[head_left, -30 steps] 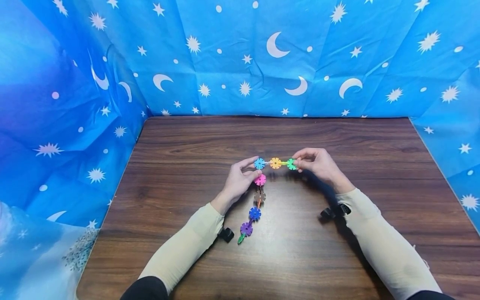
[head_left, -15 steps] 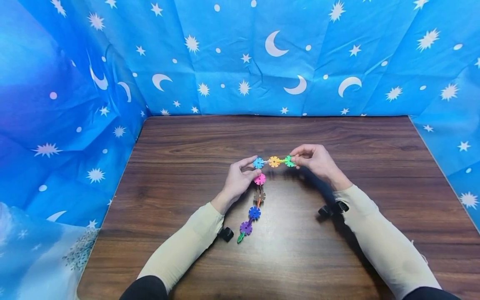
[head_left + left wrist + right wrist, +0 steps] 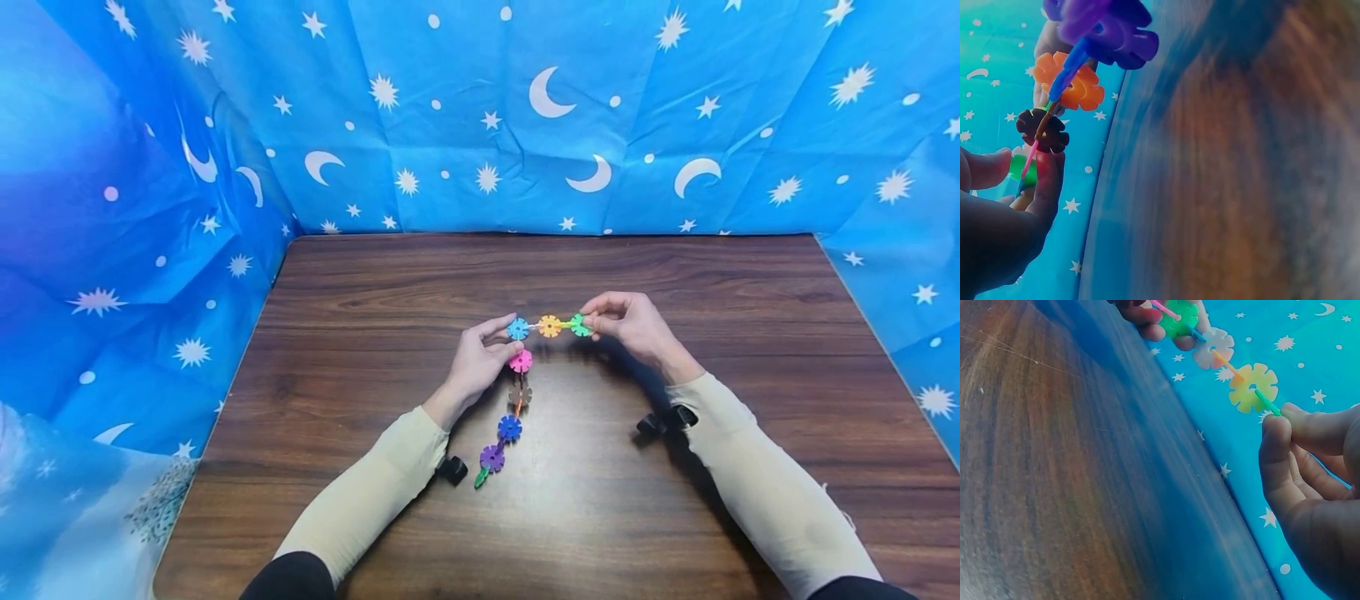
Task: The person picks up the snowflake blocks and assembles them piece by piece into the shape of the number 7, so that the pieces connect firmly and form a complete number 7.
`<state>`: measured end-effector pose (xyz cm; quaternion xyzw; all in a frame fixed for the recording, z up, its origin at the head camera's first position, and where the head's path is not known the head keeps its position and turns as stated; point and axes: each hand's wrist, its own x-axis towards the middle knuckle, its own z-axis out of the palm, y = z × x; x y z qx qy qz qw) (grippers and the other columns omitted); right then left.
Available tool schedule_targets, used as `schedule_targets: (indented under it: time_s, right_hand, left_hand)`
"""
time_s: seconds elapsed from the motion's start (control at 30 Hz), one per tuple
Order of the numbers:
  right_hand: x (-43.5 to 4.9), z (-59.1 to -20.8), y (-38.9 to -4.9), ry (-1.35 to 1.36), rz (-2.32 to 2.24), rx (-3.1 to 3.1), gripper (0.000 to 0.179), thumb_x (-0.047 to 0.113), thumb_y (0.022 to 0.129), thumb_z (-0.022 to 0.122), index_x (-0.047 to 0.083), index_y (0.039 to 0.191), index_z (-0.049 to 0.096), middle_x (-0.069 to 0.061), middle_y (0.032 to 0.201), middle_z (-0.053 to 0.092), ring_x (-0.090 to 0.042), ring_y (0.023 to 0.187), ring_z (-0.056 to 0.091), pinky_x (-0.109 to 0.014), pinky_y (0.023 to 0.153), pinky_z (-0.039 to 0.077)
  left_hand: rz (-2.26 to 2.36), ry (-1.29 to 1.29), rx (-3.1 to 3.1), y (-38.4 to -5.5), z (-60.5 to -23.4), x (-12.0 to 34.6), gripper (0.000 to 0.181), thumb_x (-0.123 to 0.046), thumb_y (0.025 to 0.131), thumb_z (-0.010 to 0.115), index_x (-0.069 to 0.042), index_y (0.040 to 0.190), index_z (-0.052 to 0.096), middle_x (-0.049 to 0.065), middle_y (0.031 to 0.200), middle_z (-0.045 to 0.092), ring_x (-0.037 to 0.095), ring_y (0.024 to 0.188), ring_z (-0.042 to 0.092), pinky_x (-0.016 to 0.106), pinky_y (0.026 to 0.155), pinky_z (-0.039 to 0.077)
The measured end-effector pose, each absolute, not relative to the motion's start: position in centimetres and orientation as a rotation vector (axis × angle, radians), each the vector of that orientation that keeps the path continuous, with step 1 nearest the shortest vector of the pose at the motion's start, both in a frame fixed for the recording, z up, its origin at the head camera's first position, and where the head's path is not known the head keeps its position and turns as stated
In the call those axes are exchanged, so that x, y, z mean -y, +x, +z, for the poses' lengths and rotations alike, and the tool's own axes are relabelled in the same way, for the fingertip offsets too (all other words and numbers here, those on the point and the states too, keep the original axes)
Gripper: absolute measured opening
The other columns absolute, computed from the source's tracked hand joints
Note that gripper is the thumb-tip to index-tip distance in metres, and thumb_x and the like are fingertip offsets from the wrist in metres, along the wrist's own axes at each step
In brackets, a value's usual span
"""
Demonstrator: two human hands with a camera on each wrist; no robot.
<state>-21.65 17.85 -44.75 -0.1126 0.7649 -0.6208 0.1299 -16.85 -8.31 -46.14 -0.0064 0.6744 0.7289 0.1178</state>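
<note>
Both hands hold one chain of interlocked, notched plastic flower discs above the table. Its bend lies at my left hand (image 3: 472, 358), whose thumb and fingers grip it around the light blue disc (image 3: 518, 329) and pink disc (image 3: 521, 361). From there a yellow-orange disc (image 3: 550, 326) leads right to a green disc (image 3: 579, 325), pinched at the end by the thumb and index finger of my right hand (image 3: 633, 325). Toward the person trail a brown disc (image 3: 521, 395), a blue disc (image 3: 510, 428), a purple disc (image 3: 492, 458) and a dark green end disc (image 3: 481, 478).
Below is a dark wood-grain table (image 3: 360, 283) with rounded corners. A blue cloth (image 3: 450, 108) printed with stars and moons hangs behind and along both sides. Small black cameras sit at the left wrist (image 3: 452, 470) and right wrist (image 3: 651, 428).
The right hand has shifted very slightly left and away with the green disc. The left hand keeps its hold, and the chain stays bent in the same shape.
</note>
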Motion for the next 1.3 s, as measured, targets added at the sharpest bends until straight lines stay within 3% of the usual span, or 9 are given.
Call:
schedule_targets:
  time_s: [0.47, 0.73, 0.97, 1.3]
  right_hand:
    - [-18.6, -45.6, -22.3, -0.300, -1.732, -2.143, 0.023, 0.000, 0.091, 0.065, -0.014, 0.108, 0.062, 0.003, 0.079, 0.070, -0.010, 0.065, 0.064, -0.031, 0.066, 0.059]
    - [-18.3, -45.9, -22.5, -0.278, -1.609, -2.176, 0.021, -0.004, 0.092, 0.061, -0.013, 0.111, 0.062, -0.009, 0.085, 0.069, -0.013, 0.069, 0.065, -0.030, 0.069, 0.059]
    - [-17.7, -46.0, -22.4, -0.270, -1.488, -2.261, 0.021, 0.001, 0.090, 0.066, -0.010, 0.108, 0.065, -0.021, 0.090, 0.070, -0.015, 0.070, 0.067, -0.032, 0.069, 0.060]
    - [-17.3, -46.3, -22.4, -0.226, -1.365, -2.334, 0.016, 0.004, 0.090, 0.067, -0.005, 0.103, 0.066, -0.017, 0.089, 0.070, -0.017, 0.069, 0.069, -0.031, 0.065, 0.060]
  left_hand:
    - [1.984, 0.011, -2.149, -17.4, -46.4, 8.1, 0.052, 0.004, 0.082, 0.072, -0.001, 0.132, 0.057, 0.020, 0.111, 0.070, 0.020, 0.099, 0.068, 0.024, 0.086, 0.056]
    - [1.807, -0.022, -2.248, -17.7, -46.2, 8.2, 0.054, 0.004, 0.082, 0.072, 0.001, 0.133, 0.056, 0.021, 0.111, 0.069, 0.016, 0.085, 0.066, 0.023, 0.078, 0.057]
    - [1.608, -0.075, -2.351, -18.1, -46.4, 8.5, 0.056, -0.003, 0.080, 0.077, -0.004, 0.133, 0.058, 0.013, 0.103, 0.069, 0.014, 0.080, 0.066, 0.022, 0.072, 0.056]
    - [1.368, -0.040, -2.513, -18.1, -46.1, 8.5, 0.046, -0.013, 0.083, 0.076, -0.006, 0.126, 0.063, 0.007, 0.108, 0.068, 0.012, 0.085, 0.066, 0.025, 0.079, 0.054]
